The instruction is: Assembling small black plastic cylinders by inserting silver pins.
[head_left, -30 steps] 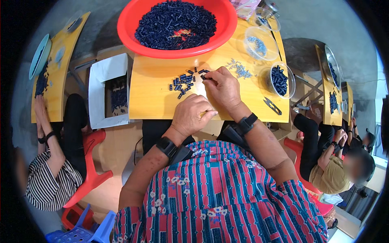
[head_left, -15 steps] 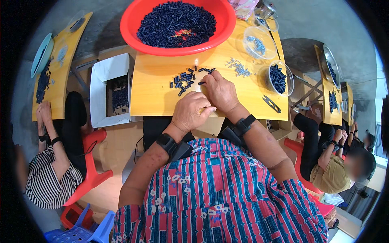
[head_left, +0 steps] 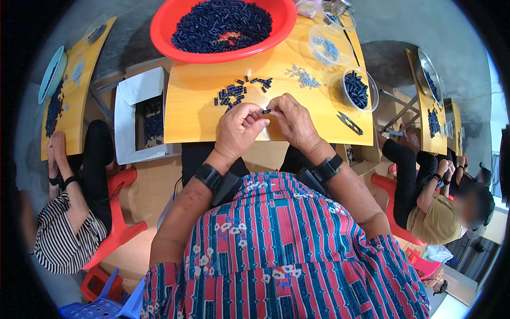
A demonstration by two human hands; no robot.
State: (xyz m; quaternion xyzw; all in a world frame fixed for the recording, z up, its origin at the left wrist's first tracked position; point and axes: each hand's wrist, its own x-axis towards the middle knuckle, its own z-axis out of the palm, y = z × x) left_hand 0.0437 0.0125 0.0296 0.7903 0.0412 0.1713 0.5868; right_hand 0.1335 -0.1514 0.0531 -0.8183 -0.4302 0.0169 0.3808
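Both hands have come back from the pile (head_left: 240, 91) toward the desk (head_left: 202, 119) edge; left hand (head_left: 239, 129) and right hand (head_left: 289, 121) now pinch one small dark piece (head_left: 266, 111) together.

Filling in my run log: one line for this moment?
left hand pinches small dark piece | right hand meets it | loose dark pieces on yellow table

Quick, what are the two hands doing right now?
Left hand: closed, pinching one end of a small dark piece.
Right hand: closed, pinching the other end of it.
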